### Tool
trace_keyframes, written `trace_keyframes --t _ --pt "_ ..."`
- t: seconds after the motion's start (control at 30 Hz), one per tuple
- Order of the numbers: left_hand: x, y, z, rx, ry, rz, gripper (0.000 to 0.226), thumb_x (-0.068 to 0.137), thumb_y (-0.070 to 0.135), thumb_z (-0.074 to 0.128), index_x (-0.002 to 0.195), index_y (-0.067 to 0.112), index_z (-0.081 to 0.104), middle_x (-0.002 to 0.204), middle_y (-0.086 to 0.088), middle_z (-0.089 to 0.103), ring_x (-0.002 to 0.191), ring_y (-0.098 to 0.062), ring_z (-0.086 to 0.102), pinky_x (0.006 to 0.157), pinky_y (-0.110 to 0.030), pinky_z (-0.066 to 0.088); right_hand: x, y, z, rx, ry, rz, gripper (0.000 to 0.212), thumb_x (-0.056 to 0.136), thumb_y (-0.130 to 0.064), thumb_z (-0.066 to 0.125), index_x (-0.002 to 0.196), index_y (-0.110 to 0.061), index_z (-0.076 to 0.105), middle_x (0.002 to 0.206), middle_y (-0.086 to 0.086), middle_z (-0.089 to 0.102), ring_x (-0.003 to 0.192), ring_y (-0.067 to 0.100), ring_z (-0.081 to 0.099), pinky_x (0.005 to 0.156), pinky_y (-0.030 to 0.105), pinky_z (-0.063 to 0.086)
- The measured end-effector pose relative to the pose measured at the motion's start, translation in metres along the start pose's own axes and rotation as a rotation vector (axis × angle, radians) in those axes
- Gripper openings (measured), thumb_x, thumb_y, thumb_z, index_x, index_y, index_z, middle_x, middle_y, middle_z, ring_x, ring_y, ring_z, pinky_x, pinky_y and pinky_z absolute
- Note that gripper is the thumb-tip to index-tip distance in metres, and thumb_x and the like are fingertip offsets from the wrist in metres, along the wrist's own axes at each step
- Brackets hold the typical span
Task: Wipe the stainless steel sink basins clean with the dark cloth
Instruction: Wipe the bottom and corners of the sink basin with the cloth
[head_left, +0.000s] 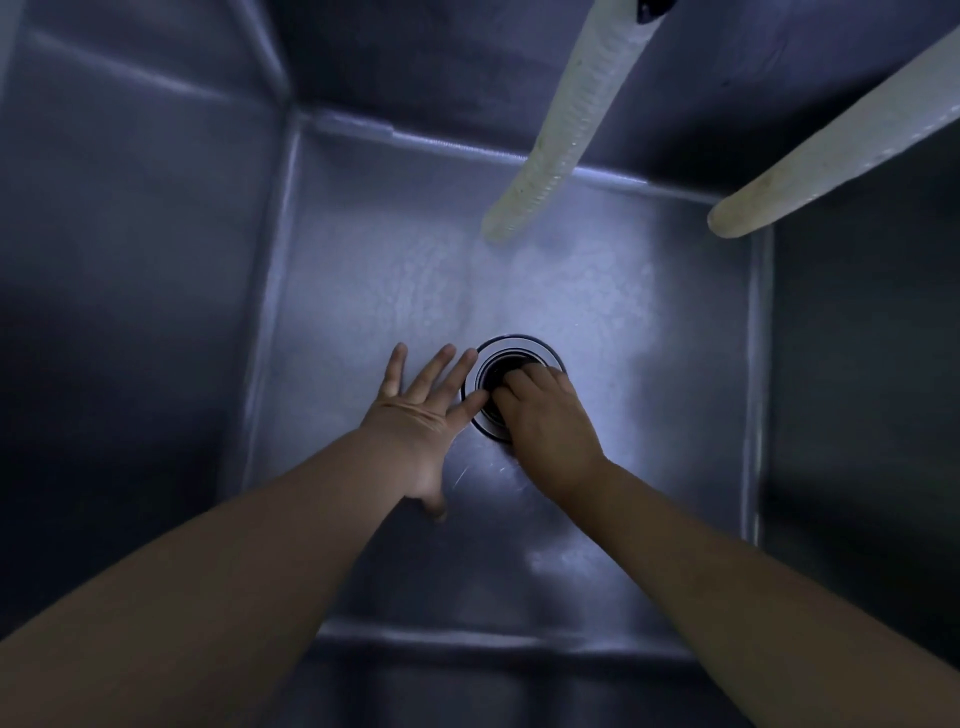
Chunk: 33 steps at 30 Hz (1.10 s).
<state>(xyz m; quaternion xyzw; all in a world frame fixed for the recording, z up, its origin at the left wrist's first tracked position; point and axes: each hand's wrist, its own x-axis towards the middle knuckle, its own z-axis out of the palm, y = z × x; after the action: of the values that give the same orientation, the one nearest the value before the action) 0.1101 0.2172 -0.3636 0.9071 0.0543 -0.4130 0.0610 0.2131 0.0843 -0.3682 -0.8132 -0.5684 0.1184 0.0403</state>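
I look straight down into a deep stainless steel sink basin (358, 291) with a wet floor. My left hand (415, 415) lies flat on the floor just left of the round drain (514, 344), fingers spread, holding nothing. My right hand (550, 415) covers the drain's right half. Its fingers curl down into the dark opening, and what they touch or hold is hidden. No dark cloth is in view.
A pale ribbed hose (561, 135) hangs into the basin from the top, and water runs from its end onto the floor behind the drain. A second pale hose (831, 150) slants in from the upper right. Steep steel walls enclose all sides.
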Motion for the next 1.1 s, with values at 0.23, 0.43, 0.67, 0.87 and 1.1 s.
trace_keyframes --t 0.23,0.43,0.67,0.87,1.1 --pt "-0.001 -0.001 -0.001 0.011 -0.003 -0.006 0.146 0.041 0.074 0.073 0.144 0.031 -0.022 0.125 -0.002 -0.059 0.117 -0.022 -0.052 0.097 -0.061 -0.032 0.016 -0.012 -0.010 -0.228 -0.233 -0.005 0.014 0.083 -0.018 0.058 0.083 -0.011 0.070 0.083 0.005 0.066 0.084 0.023 0.057 0.081 0.032 0.042" --pt "-0.002 0.000 -0.002 0.022 0.012 -0.006 0.148 0.040 0.076 0.072 0.144 0.031 -0.023 0.125 -0.004 -0.060 0.114 -0.023 -0.055 0.094 -0.060 -0.034 0.019 -0.015 -0.013 -0.282 -0.385 0.011 0.023 0.093 -0.029 0.045 0.098 -0.019 0.065 0.099 0.001 0.064 0.107 0.025 0.046 0.096 0.037 0.029" --pt "-0.003 -0.002 -0.002 0.007 -0.010 0.004 0.148 0.041 0.075 0.071 0.142 0.030 -0.027 0.122 -0.004 -0.062 0.107 -0.023 -0.060 0.095 -0.061 -0.033 0.023 -0.001 -0.007 -0.029 -0.317 0.120 0.012 0.090 -0.020 0.047 0.090 -0.017 0.059 0.091 -0.001 0.063 0.100 0.023 0.049 0.091 0.035 0.026" --pt "0.000 -0.004 0.000 -0.014 0.002 0.014 0.150 0.040 0.075 0.071 0.139 0.032 -0.033 0.121 -0.003 -0.065 0.111 -0.022 -0.059 0.096 -0.061 -0.032 -0.025 0.001 -0.017 0.336 0.134 0.274 0.034 0.078 -0.005 0.041 0.098 -0.013 0.067 0.095 0.001 0.066 0.094 0.026 0.050 0.079 0.033 0.027" --pt "0.000 -0.003 0.000 -0.044 -0.008 0.019 0.152 0.038 0.076 0.071 0.136 0.032 -0.037 0.114 0.000 -0.068 0.109 -0.021 -0.060 0.094 -0.059 -0.035 -0.104 0.013 -0.002 -0.068 0.024 0.321 0.049 0.080 -0.026 0.047 0.125 -0.012 0.060 0.127 0.010 0.058 0.101 0.029 0.041 0.079 0.039 0.040"
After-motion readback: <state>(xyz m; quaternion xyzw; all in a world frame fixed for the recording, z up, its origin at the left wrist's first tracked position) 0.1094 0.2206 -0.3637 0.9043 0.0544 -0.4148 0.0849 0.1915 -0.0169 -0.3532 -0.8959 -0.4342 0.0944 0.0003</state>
